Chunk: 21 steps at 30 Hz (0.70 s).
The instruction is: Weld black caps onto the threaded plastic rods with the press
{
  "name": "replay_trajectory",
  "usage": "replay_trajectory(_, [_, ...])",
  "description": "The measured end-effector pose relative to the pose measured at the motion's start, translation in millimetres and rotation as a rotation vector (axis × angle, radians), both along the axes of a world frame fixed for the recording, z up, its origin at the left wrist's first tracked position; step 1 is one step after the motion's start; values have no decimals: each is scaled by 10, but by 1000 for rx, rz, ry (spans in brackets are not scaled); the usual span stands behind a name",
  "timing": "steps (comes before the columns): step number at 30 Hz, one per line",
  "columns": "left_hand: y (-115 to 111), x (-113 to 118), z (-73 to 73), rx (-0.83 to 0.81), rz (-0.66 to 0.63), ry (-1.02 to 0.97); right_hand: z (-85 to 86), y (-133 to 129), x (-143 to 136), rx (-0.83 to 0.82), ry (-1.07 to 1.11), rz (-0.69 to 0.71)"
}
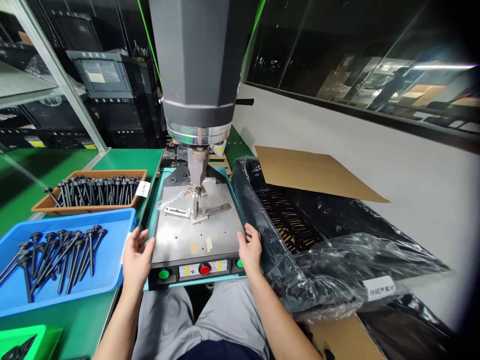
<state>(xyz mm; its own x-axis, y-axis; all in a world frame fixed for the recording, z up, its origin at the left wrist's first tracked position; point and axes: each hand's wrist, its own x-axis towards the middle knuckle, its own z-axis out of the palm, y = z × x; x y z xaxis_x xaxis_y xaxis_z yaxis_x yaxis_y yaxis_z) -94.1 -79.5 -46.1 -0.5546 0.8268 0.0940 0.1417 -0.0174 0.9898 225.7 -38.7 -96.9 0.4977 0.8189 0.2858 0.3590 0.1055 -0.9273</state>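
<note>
My left hand is at the left front corner of the machine's metal plate, fingers apart and holding nothing, beside the left green button. At the right front corner my right hand is open too, next to the right green button. Between them sits a red button. Under the grey machine head a metal fixture stands on the plate, with a small dark part at its top under the tip. Clear plastic film lies beside the fixture.
On the left, a blue tray and a brown tray hold several black stemmed parts. A green bin is at the lower left. To the right stands a plastic-lined box with a cardboard sheet over it.
</note>
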Motion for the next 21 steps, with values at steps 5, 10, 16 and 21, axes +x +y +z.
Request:
replay_trajectory(5, [-500, 26, -498, -165, -13, 359, -456, -560, 282, -153, -326, 50])
replay_trajectory(10, [-628, -90, -881, -274, -131, 203, -679, -762, 409, -237, -375, 217])
replay_trajectory(16, [-593, -158, -975, -192, -136, 204, -681, -737, 417, -213, -390, 190])
replay_trajectory(21, [-593, -135, -913, -247, -120, 134, -685, -751, 385, -239, -375, 186])
